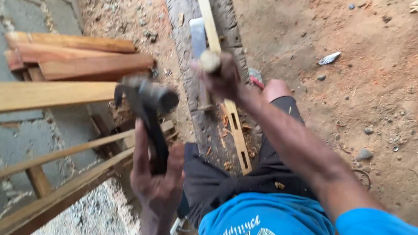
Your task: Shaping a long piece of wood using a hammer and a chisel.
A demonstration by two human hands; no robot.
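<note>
My left hand (156,182) is raised at the lower middle, shut around the black handle of a claw hammer (146,98) whose blurred metal head points up and left. My right hand (226,80) reaches forward on an arm in a blue sleeve. It grips a chisel (209,59) with a pale rounded wooden handle; its flat metal blade (197,36) shows beyond the hand. The chisel stands over a narrow light wood strip (239,139) with rectangular slots cut in it. The strip lies along a dark rough beam (208,128) beside my knee.
A stack of reddish planks (83,57) lies to the left on grey concrete (2,13). A long pale plank (30,94) and thin battens (44,160) cross the lower left. Reddish dirt ground (379,73) with small stones spreads to the right.
</note>
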